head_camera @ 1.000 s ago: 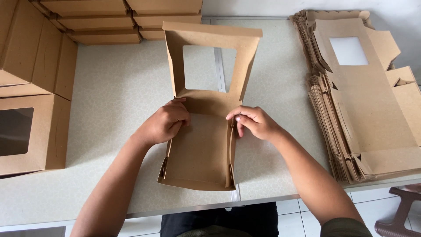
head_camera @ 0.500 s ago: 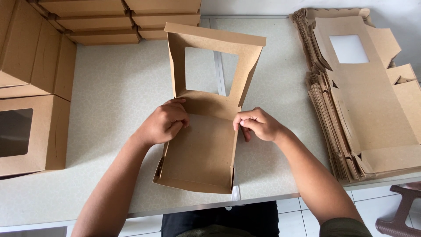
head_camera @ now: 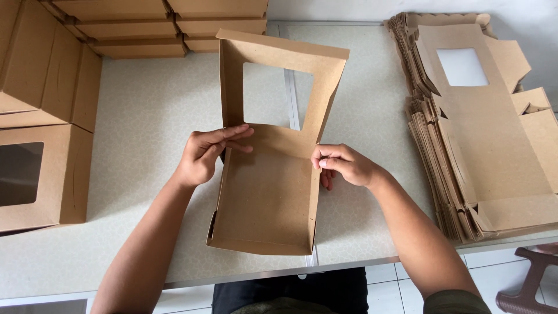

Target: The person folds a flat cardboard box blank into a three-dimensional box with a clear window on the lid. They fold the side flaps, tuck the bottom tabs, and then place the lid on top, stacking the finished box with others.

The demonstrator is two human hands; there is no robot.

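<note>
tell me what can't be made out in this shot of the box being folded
Head view only:
- Left hand fingertips: tucked behind the half-folded box side wall.
- Right hand fingertips: curled against the box's right wall, grip unclear.
- Finished boxes: cut off by the left and top edges.
- Flat blanks stack: cut off at right, count unreadable.
- Brown stool: mostly out of frame.

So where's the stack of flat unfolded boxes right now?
In the head view, the stack of flat boxes lies on the table's right side, beyond the right hand and the half-folded window box.
</note>
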